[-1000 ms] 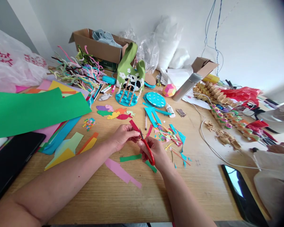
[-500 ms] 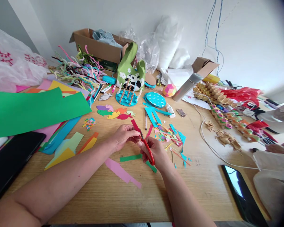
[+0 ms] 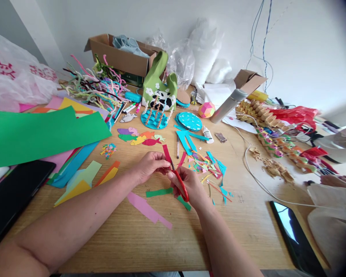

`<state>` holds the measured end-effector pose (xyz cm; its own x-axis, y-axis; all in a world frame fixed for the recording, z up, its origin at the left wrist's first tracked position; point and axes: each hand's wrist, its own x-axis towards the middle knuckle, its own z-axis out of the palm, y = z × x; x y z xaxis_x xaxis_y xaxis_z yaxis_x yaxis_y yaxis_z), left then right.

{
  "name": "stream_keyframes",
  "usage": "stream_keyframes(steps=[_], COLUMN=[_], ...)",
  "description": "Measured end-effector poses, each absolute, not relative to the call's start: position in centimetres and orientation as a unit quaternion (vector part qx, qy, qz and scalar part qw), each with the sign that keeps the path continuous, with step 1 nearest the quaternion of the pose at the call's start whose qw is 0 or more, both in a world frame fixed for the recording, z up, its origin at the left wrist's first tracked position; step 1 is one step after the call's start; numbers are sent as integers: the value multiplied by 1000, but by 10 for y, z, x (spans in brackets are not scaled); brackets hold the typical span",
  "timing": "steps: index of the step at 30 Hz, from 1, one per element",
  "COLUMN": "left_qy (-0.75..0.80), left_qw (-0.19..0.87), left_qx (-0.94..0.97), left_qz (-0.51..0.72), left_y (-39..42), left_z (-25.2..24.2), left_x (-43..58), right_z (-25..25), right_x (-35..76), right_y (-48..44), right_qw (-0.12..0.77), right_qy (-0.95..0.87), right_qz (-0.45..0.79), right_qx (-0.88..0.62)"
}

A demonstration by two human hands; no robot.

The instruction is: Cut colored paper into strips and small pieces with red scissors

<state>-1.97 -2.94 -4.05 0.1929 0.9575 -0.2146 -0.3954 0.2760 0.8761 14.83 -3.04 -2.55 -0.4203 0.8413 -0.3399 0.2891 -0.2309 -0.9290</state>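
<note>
Between the fingertips of my left hand [image 3: 154,165] is a red paper strip [image 3: 166,153], pinched with its upper end sticking up. Red-handled scissors [image 3: 181,181] are in my right hand [image 3: 192,186], their blades against the strip beside my left fingertips. How far the blades are apart is too small to tell. Below my hands lie a green paper strip [image 3: 158,192] and a pink paper piece [image 3: 150,209]. Just beyond them are several coloured paper fish [image 3: 140,139]. A small heap of tiny paper bits [image 3: 108,151] sits to the left.
Paper scraps [image 3: 204,163] are scattered right of my hands. Green card [image 3: 40,136] and a black tablet-like object [image 3: 20,200] lie left. A phone [image 3: 294,238], a white cable [image 3: 253,177] and another person's hand [image 3: 338,181] are at the right. A grey bottle [image 3: 229,105] leans behind.
The red strip has turned slightly more upright and to the right in my left fingers. Both hands and the scissors stay almost in place.
</note>
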Motion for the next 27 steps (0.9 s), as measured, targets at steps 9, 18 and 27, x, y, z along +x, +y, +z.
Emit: stream_keyframes(steps=[9, 18, 27], left_qy=[407, 405, 402], left_qw=[694, 694, 691], left_qx=[339, 333, 356], left_qz=[487, 494, 485], left_y=[-28, -27, -28], left_z=[-42, -42, -43], left_x=[-22, -22, -23], right_z=[-25, -27, -25], right_x=[148, 150, 149], right_y=[-31, -31, -31], right_qw=[226, 223, 220], right_qy=[-573, -590, -595], right_qz=[615, 604, 599], right_qx=[-493, -487, -488])
